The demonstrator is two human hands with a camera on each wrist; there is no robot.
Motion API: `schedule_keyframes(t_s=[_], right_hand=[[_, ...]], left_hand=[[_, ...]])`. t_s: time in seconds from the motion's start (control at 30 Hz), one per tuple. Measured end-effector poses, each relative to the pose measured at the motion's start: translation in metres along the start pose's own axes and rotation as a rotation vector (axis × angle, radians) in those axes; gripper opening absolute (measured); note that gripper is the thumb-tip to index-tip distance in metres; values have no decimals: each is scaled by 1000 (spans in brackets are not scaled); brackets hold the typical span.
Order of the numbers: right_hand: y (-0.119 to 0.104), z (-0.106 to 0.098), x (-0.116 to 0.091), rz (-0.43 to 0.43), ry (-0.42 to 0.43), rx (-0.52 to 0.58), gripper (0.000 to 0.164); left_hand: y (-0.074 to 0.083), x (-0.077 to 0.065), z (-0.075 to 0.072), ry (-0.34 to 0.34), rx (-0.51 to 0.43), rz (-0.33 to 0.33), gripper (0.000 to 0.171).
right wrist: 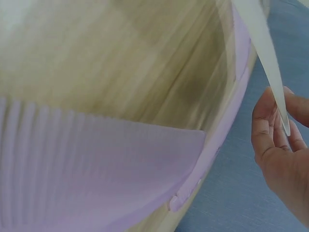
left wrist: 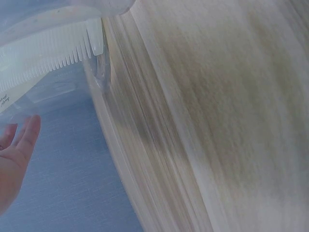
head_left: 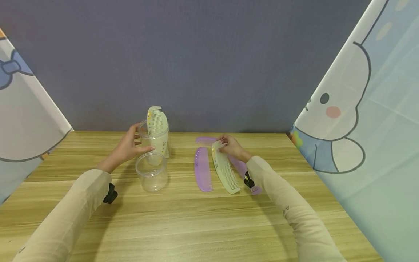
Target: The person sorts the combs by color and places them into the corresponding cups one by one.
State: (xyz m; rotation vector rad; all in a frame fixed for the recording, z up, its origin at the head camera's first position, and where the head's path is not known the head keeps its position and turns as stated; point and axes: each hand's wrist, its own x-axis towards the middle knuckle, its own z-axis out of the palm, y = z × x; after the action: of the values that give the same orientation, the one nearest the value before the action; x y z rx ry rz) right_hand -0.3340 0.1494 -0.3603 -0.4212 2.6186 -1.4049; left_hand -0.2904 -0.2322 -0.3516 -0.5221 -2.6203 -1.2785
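My left hand (head_left: 128, 146) holds the side of a clear plastic jar (head_left: 143, 127), thumb in front and fingers at the far side; in the left wrist view its fingertips (left wrist: 31, 128) meet the jar's wall. Pale yellow-green combs (head_left: 158, 125) stand upright in that jar, their teeth visible through the plastic. With thumb and fingers, my right hand (head_left: 231, 147) pinches one end of another pale yellow-green comb (head_left: 226, 171), which slants toward me. In the right wrist view this comb (right wrist: 265, 48) is seen edge-on, its tip between the fingers.
A purple comb (head_left: 203, 169) lies left of the held comb. Another purple comb (head_left: 204, 140) lies behind, and a third purple comb (head_left: 239, 166) is partly under my right wrist. Nearer me stands a second clear jar (head_left: 152, 178). A grey panel (head_left: 209, 65) borders the wooden table (head_left: 183, 225).
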Motion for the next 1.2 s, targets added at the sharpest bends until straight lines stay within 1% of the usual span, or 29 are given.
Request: schedule_keyframes(t_s=[0.2, 0.33, 0.47, 0.6, 0.87, 1.2], right_hand=[[-5, -5, 0, -26, -5, 25, 46], [-10, -9, 1, -28, -20, 73, 44], [-14, -13, 2, -39, -28, 107, 44], [-17, -16, 5, -65, -6, 129, 44], [-28, -20, 8, -73, 27, 149, 43], [-36, -23, 14, -123, 87, 166, 43]], left_hand=[[0, 0, 0, 2, 0, -7, 101], [-1, 0, 0, 4, -2, -22, 102], [-1, 0, -1, 1, -3, -20, 102], [0, 0, -1, -1, -5, -18, 102], [-1, 1, -1, -2, -2, -20, 102], [-1, 0, -1, -3, 3, -23, 102]])
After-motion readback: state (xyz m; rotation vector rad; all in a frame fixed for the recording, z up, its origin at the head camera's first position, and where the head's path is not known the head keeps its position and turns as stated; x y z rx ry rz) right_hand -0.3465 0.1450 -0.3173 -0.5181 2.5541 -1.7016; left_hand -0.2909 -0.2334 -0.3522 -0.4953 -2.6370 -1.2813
